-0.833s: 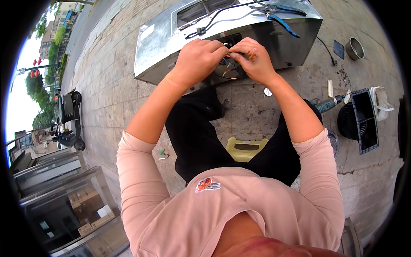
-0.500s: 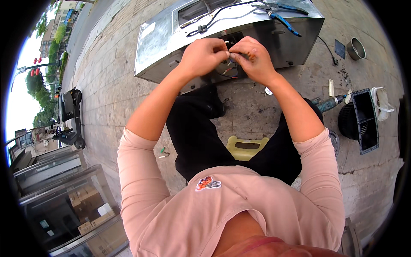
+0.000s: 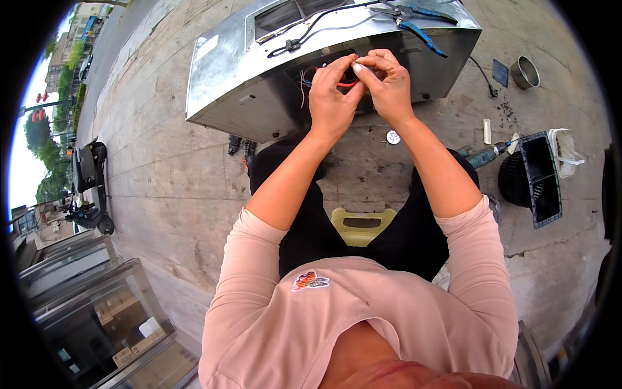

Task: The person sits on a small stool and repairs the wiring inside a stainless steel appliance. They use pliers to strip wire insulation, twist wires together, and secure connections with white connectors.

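Both hands have risen; left hand (image 3: pixel 332 91) and right hand (image 3: pixel 383 79) pinch the red wire (image 3: pixel 345 84) together

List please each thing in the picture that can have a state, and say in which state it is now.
left hand: pinching the wires
right hand: pinching the wires, fingertips meeting the left
wires: pulled out of the opening
steel appliance: lying on the pavement, opening exposed
pliers: lying unused on the appliance
yellow stool: sat on
metal cup: upright
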